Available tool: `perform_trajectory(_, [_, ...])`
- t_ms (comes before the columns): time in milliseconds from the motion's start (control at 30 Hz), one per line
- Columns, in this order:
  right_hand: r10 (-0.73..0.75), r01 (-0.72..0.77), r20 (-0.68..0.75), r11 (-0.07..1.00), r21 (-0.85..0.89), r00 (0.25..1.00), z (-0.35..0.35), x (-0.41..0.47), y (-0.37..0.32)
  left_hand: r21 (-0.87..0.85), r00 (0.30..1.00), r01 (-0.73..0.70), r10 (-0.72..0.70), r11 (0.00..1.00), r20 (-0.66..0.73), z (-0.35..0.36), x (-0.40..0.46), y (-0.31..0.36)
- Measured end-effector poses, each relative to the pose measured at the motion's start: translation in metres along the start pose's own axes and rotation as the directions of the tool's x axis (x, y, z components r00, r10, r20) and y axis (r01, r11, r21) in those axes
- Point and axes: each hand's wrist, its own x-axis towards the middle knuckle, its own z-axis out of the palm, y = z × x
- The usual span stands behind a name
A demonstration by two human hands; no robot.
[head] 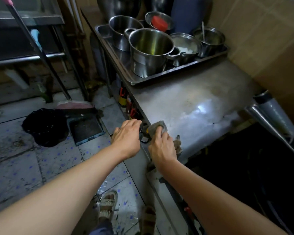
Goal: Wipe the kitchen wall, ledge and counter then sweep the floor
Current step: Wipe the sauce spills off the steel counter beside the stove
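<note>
**Cloth at the counter's front edge, both hands close by**

The steel counter (193,102) is the landmark here, running from the near foreground back toward the tiled wall (261,31) on its right side. Its bare top shines wet near the front corner.

Left of the counter lies the tiled floor (32,167), stained and speckled with dirt. On the floor, left of the counter's front edge, sit a black bag (44,126), a dustpan (86,128) just beside it, and a pink-headed broom (71,105) whose long handle leans away up to the left.

At the far end of the counter a metal tray (143,78) holds several steel pots. The largest pot (150,51) stands at the tray's near left; a small bowl with something red in it (159,21) is farther back.

Under the counter's front edge, a few bottles (122,99) stand on a lower shelf.

The right hand (161,146) rests on the counter's near front corner, fingers curled around a grey cloth (157,128) and pressing it against the top right at the edge. Part of the cloth also shows just right of that hand.

The left hand (126,134) hovers just off the counter's front edge, beside the cloth, palm down with fingers bent loosely; they appear to hold nothing, though their tips are hidden.

Sandalled feet (108,206) stand on the floor beside the counter's near end.
</note>
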Motion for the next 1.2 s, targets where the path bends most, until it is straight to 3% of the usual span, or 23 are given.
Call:
perform_trajectory(133, [-0.006,0.005,-0.016,1.0,-0.024,1.0,0.009,-0.025,0.014,0.004,1.0,0.005,-0.005,1.0,0.007,0.01,-0.015,0.015])
perform_trajectory(200, [-0.014,0.017,0.046,0.997,-0.082,0.999,0.005,-0.041,0.019,0.006,1.0,0.021,-0.021,1.0,0.014,0.015,-0.023,0.021])
perform_trajectory(267, [-0.124,0.127,0.03,0.985,-0.118,0.992,0.011,-0.052,0.028,0.003,0.999,0.034,-0.034,0.999,0.012,0.021,-0.03,0.028])
perform_trajectory(433, [-0.202,0.217,0.091,0.953,-0.212,0.975,0.01,-0.076,0.043,0.006,0.999,0.037,-0.037,0.999,0.002,0.031,-0.043,0.046])
perform_trajectory(700, [-0.206,0.238,0.161,0.946,-0.22,0.965,0.012,-0.097,0.055,0.019,0.998,0.057,-0.057,0.998,-0.01,0.036,-0.056,0.064])
perform_trajectory(867, [-0.139,0.173,0.18,0.967,-0.188,0.974,0.011,-0.105,0.067,0.021,0.999,0.046,-0.046,0.999,0.001,0.035,-0.06,0.074])
perform_trajectory(1000, [-0.103,0.109,0.069,0.989,-0.096,0.992,-0.005,-0.105,0.086,0.01,0.999,0.041,-0.041,0.999,-0.011,0.028,-0.056,0.081])
perform_trajectory(1200, [-0.063,0.108,-0.191,0.966,0.235,0.98,-0.042,-0.086,0.101,-0.027,0.997,0.065,-0.067,0.998,-0.048,0.005,-0.042,0.08])
